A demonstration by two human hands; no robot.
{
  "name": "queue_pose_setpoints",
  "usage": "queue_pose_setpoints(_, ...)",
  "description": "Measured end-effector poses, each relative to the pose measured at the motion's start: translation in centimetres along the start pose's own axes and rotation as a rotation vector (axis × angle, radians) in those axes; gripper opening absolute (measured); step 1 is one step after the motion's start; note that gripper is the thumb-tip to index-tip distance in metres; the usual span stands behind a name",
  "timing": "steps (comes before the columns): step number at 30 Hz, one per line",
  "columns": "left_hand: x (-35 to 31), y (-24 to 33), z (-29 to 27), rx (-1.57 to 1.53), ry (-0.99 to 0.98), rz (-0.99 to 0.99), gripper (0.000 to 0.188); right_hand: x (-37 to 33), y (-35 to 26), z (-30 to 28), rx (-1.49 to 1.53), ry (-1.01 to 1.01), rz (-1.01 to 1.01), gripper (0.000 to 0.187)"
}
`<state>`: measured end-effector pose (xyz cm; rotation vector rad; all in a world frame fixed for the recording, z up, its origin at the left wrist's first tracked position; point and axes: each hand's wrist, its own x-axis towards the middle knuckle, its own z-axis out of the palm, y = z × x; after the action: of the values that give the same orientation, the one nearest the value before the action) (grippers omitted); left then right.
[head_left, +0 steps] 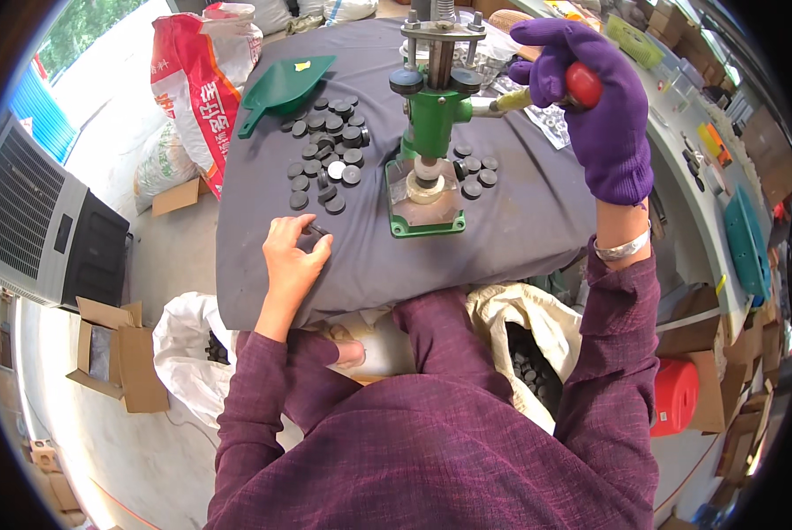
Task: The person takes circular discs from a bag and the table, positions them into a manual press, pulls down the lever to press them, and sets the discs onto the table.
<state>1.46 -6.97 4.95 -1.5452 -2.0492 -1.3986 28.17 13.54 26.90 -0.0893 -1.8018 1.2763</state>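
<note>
The bare left hand (288,253) pinches a black disc (315,230) between thumb and fingers, over the near left part of the grey-covered table (524,234). The gloved right hand (608,119) curls around the red knob (583,86) of the green press's (436,128) lever. Beyond the left hand lie piled discs (326,142), then a green dustpan (288,87).

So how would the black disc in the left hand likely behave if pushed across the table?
The black disc is probably stiff, showing no visible bend where the left hand pinches it. Laid flat, it would likely slide rather than tip, being low and wide. Its round outline suggests it could roll on edge.
</note>
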Motion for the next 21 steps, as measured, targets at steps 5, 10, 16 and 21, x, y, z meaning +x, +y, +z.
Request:
queue_pose_setpoints(5,-0.1,2.7,-1.2,-0.215,-0.087,-0.082,0.036,0.0,-0.1,0.2,-0.017,0.022,0.013,0.048)
queue_pose_setpoints(10,-0.3,4.9,-1.7,-0.352,-0.133,-0.092,0.037,-0.1,-0.1,0.4,-0.053,0.018,-0.019,0.046)
queue_pose_setpoints(16,-0.8,6.2,-1.8,-0.615,-0.258,-0.226,0.035,-0.1,-0.2,0.3,-0.020,0.007,-0.010,0.046)
queue_pose_setpoints(21,-1.0,6.6,-0.7,-0.873,-0.241,-0.438,0.033,-0.2,-0.2,0.1,-0.013,0.006,-0.005,0.047)
